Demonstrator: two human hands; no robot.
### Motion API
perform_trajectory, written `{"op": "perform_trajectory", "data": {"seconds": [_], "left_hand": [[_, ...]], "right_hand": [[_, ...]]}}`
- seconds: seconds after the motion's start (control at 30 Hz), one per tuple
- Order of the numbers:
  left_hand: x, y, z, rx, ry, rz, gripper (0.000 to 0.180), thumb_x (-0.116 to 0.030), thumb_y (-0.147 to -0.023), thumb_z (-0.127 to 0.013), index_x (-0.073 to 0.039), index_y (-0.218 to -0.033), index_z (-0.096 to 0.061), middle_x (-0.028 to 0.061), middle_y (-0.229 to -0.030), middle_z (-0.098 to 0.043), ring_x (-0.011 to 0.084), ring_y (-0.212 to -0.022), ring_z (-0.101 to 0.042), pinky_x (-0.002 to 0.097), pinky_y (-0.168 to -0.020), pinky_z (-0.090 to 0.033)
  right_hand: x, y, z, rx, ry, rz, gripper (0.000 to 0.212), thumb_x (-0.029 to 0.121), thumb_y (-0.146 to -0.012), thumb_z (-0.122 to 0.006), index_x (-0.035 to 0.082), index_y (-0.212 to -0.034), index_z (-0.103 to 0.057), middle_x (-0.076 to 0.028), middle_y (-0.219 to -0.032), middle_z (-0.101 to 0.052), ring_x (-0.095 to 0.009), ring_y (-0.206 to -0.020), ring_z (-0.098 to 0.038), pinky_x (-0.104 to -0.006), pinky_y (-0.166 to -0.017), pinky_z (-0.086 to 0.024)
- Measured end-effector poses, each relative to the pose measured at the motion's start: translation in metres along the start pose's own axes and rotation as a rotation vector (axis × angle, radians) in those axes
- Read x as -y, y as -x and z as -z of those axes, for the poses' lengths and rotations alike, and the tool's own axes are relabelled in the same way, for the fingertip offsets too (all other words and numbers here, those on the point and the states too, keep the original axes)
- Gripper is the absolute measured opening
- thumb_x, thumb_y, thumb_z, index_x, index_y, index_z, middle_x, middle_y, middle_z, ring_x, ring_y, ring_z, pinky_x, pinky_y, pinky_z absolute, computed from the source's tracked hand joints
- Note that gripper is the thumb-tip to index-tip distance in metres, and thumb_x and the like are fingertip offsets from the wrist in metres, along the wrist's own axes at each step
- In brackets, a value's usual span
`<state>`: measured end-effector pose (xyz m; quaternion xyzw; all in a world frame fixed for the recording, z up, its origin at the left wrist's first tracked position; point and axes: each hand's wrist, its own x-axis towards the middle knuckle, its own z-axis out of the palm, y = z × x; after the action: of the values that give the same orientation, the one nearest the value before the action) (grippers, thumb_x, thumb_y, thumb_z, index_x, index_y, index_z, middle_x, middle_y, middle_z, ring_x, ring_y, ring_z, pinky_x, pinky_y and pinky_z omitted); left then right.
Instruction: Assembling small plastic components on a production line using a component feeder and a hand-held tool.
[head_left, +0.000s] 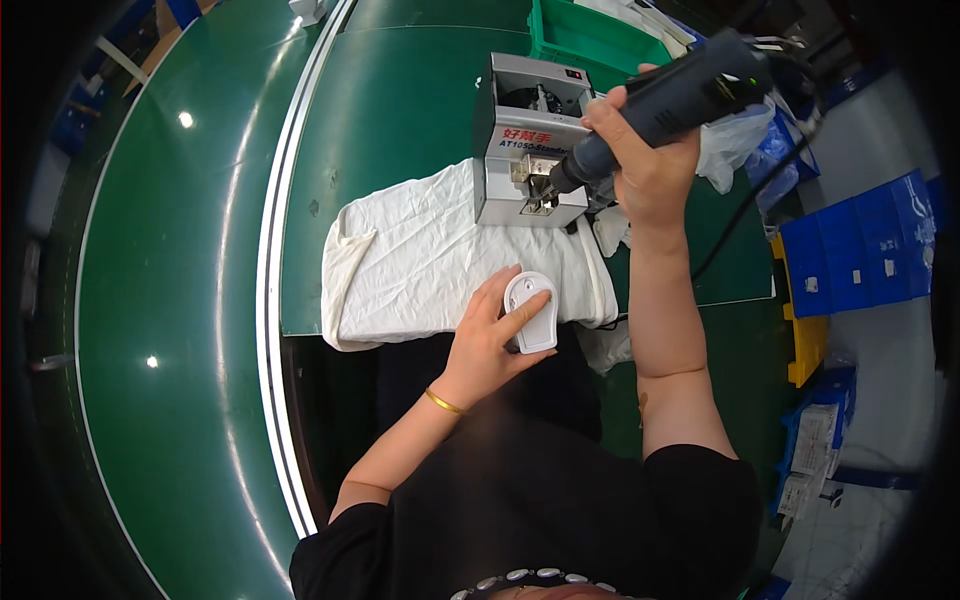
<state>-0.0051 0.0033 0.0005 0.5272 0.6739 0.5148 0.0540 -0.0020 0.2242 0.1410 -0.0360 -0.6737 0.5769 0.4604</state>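
Note:
My left hand (492, 335) grips a small white plastic part (531, 312) and presses it onto the near edge of a white cloth (420, 255) spread on the green bench. My right hand (645, 150) is wrapped around a dark grey electric screwdriver (672, 100), held slanted. Its tip touches the front outlet of a grey box-shaped screw feeder (528, 140), which stands on the far side of the cloth. A cable runs from the back of the screwdriver toward the right.
A green conveyor belt (170, 300) curves along the left. A green bin (580, 35) stands behind the feeder. Clear plastic bags (735, 145) lie right of my right hand. Blue crates (860, 250) and a yellow piece (805, 340) stand at the right.

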Motion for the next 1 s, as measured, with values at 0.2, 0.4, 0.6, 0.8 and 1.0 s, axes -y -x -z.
{"op": "perform_trajectory", "data": {"seconds": [0.2,0.4,0.6,0.8,1.0], "left_hand": [[0.002,0.000,0.001,-0.011,-0.009,-0.009,0.077,-0.018,-0.055,-0.090,-0.017,-0.127,-0.062,0.0197,-0.138,-0.047,0.0392,-0.126,-0.047,0.0453,-0.102,-0.042],[0.001,0.001,0.001,-0.002,-0.008,0.004,0.076,-0.017,-0.055,-0.090,-0.018,-0.126,-0.063,0.0198,-0.137,-0.048,0.0385,-0.124,-0.049,0.0435,-0.101,-0.044],[0.002,0.003,-0.002,-0.026,-0.007,-0.014,0.074,-0.016,-0.055,-0.090,-0.020,-0.124,-0.065,0.0198,-0.136,-0.049,0.0375,-0.123,-0.050,0.0413,-0.099,-0.047],[0.003,0.002,-0.001,-0.017,0.008,0.006,0.073,-0.016,-0.055,-0.090,-0.020,-0.124,-0.065,0.0198,-0.136,-0.048,0.0372,-0.122,-0.051,0.0406,-0.099,-0.047],[0.003,0.001,0.002,-0.016,0.034,0.004,0.069,-0.015,-0.058,-0.087,-0.018,-0.124,-0.065,0.0200,-0.135,-0.049,0.0384,-0.121,-0.052,0.0417,-0.098,-0.046]], "right_hand": [[0.019,-0.007,-0.005,0.315,0.040,-0.075,0.065,-0.002,-0.078,-0.074,0.000,-0.133,-0.038,-0.008,-0.097,-0.061,-0.017,-0.087,-0.064,-0.0332,-0.086,-0.051],[0.007,-0.006,-0.023,0.087,0.402,0.070,0.065,0.000,-0.080,-0.072,0.000,-0.134,-0.037,-0.008,-0.097,-0.062,-0.016,-0.086,-0.064,-0.0321,-0.082,-0.052],[0.004,0.004,-0.031,-0.022,0.031,-0.013,0.045,0.001,-0.085,-0.066,-0.002,-0.124,-0.045,-0.008,-0.073,-0.058,-0.017,-0.064,-0.060,-0.0319,-0.066,-0.052],[0.036,0.054,-0.031,0.071,-0.026,-0.040,0.045,-0.002,-0.087,-0.059,-0.002,-0.128,-0.039,-0.008,-0.071,-0.054,-0.016,-0.060,-0.055,-0.0367,-0.061,-0.049],[0.051,0.077,-0.027,0.213,0.177,-0.015,0.046,0.001,-0.086,-0.061,0.000,-0.124,-0.035,-0.010,-0.073,-0.056,-0.016,-0.062,-0.055,-0.0366,-0.064,-0.050]]}}
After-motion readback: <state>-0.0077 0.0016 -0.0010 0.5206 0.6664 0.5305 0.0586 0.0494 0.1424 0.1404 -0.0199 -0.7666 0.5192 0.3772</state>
